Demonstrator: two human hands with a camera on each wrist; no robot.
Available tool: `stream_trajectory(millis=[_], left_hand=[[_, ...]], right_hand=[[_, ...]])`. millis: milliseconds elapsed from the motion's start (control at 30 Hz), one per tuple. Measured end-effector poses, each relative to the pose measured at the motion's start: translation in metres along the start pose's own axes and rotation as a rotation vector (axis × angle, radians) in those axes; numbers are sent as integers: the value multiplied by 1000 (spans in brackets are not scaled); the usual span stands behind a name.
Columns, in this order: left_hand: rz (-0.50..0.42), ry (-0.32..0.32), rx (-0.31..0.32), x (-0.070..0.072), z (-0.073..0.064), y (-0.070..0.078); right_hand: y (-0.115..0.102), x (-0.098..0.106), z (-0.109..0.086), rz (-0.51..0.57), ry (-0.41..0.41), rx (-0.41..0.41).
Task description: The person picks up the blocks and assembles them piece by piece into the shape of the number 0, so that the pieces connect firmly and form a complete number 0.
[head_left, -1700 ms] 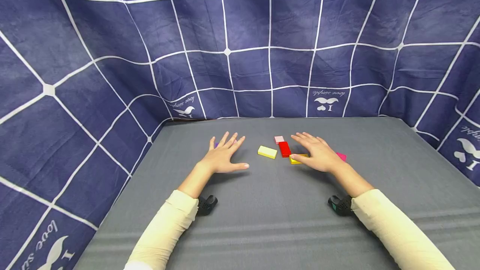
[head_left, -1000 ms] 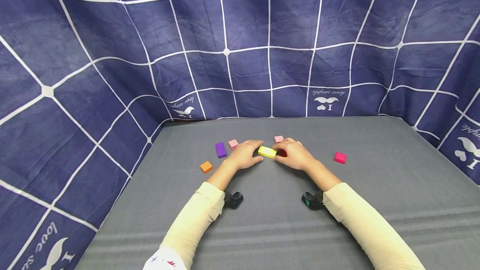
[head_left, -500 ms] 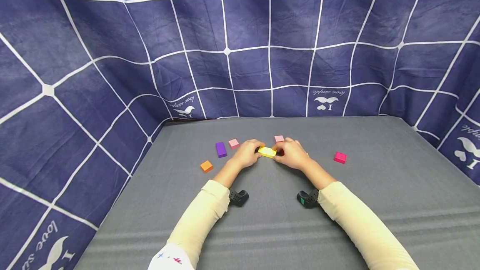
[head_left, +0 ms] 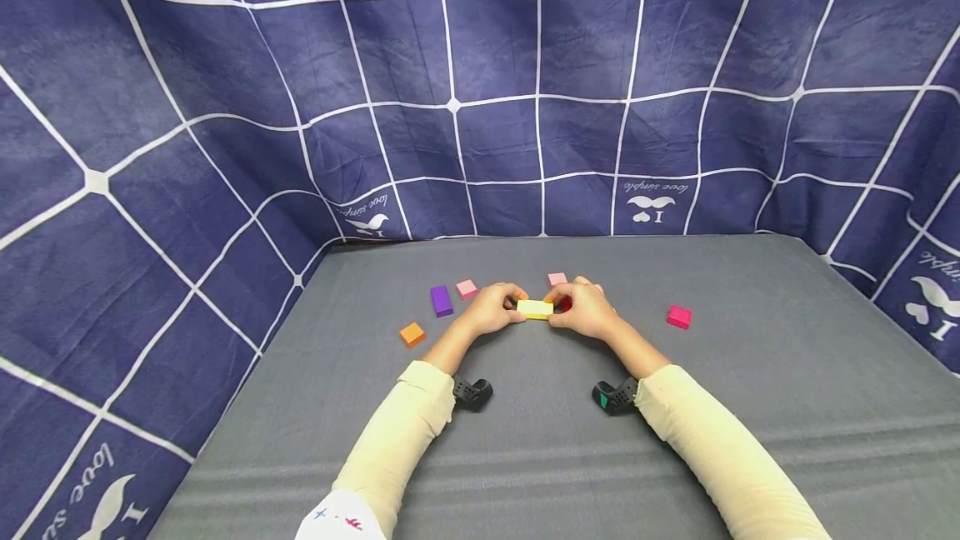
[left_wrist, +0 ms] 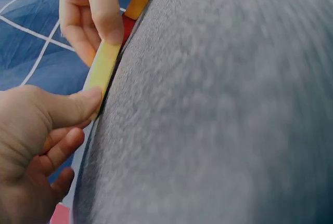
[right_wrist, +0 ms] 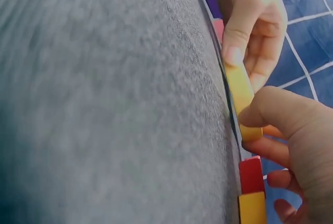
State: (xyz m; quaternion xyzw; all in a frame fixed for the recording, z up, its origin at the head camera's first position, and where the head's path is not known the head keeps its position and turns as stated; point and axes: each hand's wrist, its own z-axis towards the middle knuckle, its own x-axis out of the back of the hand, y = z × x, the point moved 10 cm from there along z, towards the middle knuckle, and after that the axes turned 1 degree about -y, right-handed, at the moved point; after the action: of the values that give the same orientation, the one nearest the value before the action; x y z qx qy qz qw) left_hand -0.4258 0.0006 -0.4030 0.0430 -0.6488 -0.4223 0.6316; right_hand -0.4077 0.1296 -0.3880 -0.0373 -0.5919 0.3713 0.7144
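Observation:
A light yellow block (head_left: 535,309) sits between both hands at the middle of the grey table. My left hand (head_left: 491,309) pinches its left end, thumb on the near side and fingers behind. At the other end, my right hand (head_left: 588,309) grips it likewise between thumb and fingers. In the left wrist view the yellow block (left_wrist: 102,68) is low, close over the cloth. A red block (right_wrist: 252,175) lies just past the right hand, beside a darker yellow block (right_wrist: 253,208); in the head view the right hand covers most of both.
Left of the hands lie a purple block (head_left: 442,301), a pink block (head_left: 467,288) and an orange block (head_left: 412,334). Another pink block (head_left: 557,279) is behind the yellow one, and a magenta block (head_left: 679,317) lies to the right. A blue checked curtain (head_left: 585,140) closes the back.
Spread hands have come inward and taken the light yellow block by its ends. Since then the block has turned slightly, its long side now nearly straight across.

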Motion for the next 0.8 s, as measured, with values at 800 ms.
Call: stream_trajectory(millis=[800], left_hand=[[-47,-151,-109,6,-41,37]], right_hand=[[-22,5,-43,354,-152,17]])
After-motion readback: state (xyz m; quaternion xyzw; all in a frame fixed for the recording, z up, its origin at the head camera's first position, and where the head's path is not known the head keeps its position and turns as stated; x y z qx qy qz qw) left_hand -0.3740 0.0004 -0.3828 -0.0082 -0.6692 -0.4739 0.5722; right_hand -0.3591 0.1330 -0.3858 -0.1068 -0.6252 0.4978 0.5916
